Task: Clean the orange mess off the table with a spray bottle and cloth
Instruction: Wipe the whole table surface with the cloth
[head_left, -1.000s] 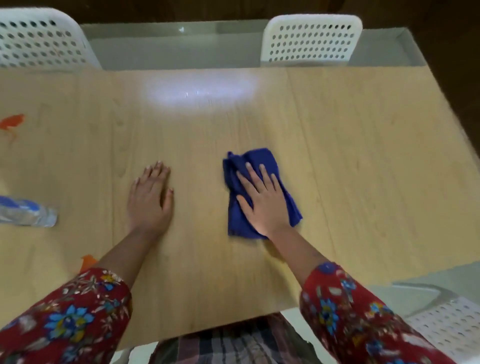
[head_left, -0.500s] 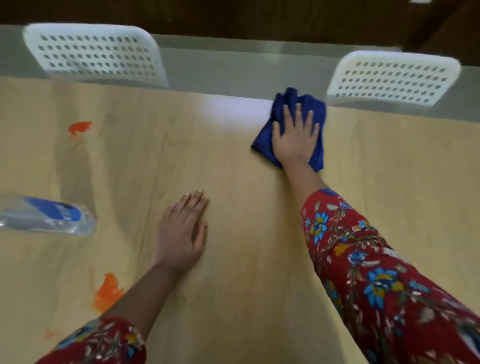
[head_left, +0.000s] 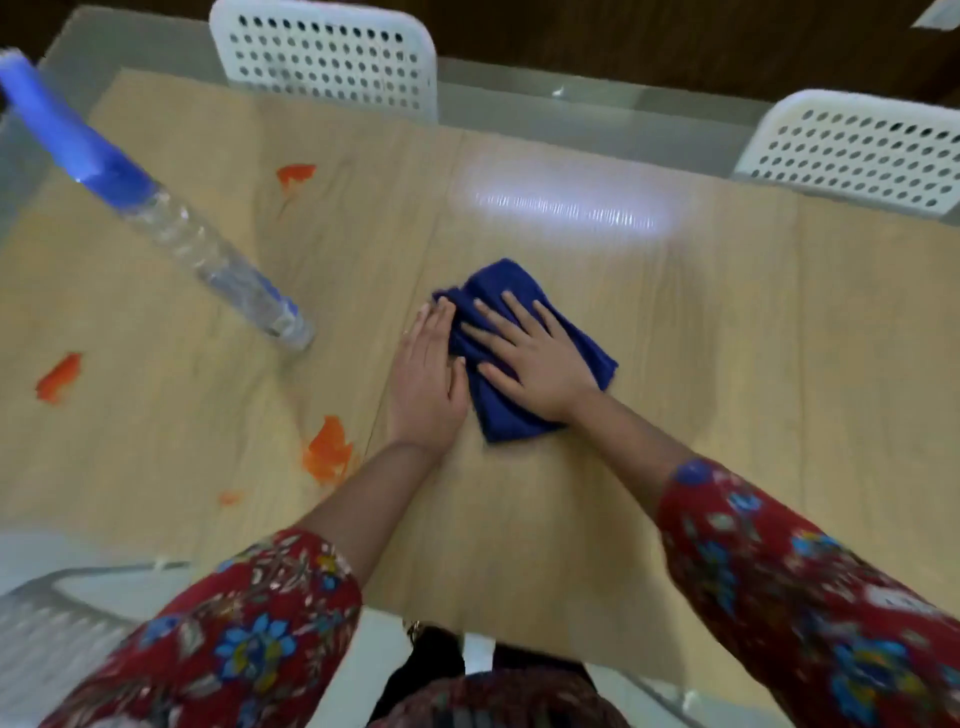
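A folded blue cloth (head_left: 571, 332) lies on the wooden table (head_left: 753, 364) near its middle. My right hand (head_left: 530, 358) presses flat on the cloth with fingers spread. My left hand (head_left: 428, 379) lies flat on the table right beside the cloth's left edge, touching it. A clear spray bottle (head_left: 171, 218) with a blue top stands to the left. Orange mess shows in patches: one near my left forearm (head_left: 327, 449), one at the left edge (head_left: 60, 376), one farther back (head_left: 296, 174).
Two white perforated chairs stand at the far side, one at the back middle (head_left: 332, 57) and one at the back right (head_left: 862, 150). Another white chair (head_left: 47, 618) is at the near left. A bright light reflection lies on the table behind the cloth.
My right hand has drawn the cloth back from the far edge toward the table's middle, next to my left hand. The view has shifted left, showing more orange patches.
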